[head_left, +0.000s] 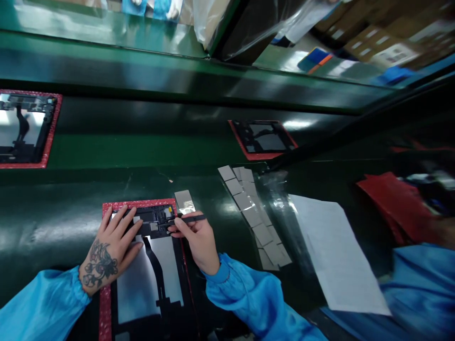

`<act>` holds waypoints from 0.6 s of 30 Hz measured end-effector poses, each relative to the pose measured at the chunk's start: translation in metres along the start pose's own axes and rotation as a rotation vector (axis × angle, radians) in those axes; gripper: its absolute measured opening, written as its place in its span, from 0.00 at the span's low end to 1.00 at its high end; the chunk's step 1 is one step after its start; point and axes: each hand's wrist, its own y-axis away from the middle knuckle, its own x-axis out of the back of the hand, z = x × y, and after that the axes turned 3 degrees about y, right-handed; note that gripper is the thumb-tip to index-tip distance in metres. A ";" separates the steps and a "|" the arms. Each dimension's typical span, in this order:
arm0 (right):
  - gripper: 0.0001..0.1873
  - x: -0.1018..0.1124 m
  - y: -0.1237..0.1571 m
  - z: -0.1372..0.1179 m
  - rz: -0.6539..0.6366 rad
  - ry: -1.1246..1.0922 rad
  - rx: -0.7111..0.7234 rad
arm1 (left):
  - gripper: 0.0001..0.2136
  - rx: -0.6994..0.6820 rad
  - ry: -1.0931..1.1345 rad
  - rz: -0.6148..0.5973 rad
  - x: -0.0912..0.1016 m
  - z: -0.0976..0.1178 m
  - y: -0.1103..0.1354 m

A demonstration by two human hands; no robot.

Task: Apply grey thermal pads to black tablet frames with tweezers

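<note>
An opened tablet lies on a pink bubble-wrap sheet, its dark circuit parts, silvery panels and black ribbon cable exposed. My left hand rests flat on the tablet's upper left side, fingers spread. Pinched in my right hand are black tweezers, their tips over the upper part of the tablet, close to a small silvery square piece. Whether the tips grip anything is too small to tell. Just beyond my right hand is a grey patch with a shiny end.
Strips of grey rectangular pads lie to the right, beside a white sheet. Two more opened tablets, one at the left and one at the back, sit on pink wrap. A co-worker's blue sleeve is at the right. Shelving spans the top.
</note>
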 end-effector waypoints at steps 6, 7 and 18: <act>0.24 -0.002 0.002 0.000 -0.002 0.015 0.014 | 0.18 -0.020 0.026 0.018 0.004 0.001 -0.003; 0.24 -0.002 0.002 0.000 0.000 0.018 0.016 | 0.18 -0.028 0.035 0.025 0.005 0.003 -0.004; 0.16 0.001 0.007 0.005 -0.007 0.092 0.208 | 0.22 -0.044 -0.024 -0.008 0.004 0.014 -0.019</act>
